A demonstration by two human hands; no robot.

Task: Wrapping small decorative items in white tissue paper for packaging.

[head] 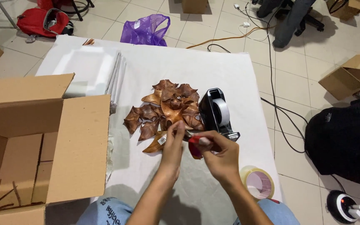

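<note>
While both hands meet near the front edge of the white-covered table (213, 79), the right hand (221, 156) is closed around a red-handled tool (196, 143) — likely a cutter, though its blade is hidden — and the left hand (173, 143) pinches something small at the tool's tip, too small to identify. Just beyond the fingers lies a cluster of copper-brown decorative leaves (167, 110), with a black tape dispenser (217, 112) touching its right side, close enough for a quick pull. A roll of clear tape (258, 182) sits near the front right corner. An open cardboard box (34, 141) stands at the left edge — flaps up, within reach.
</note>
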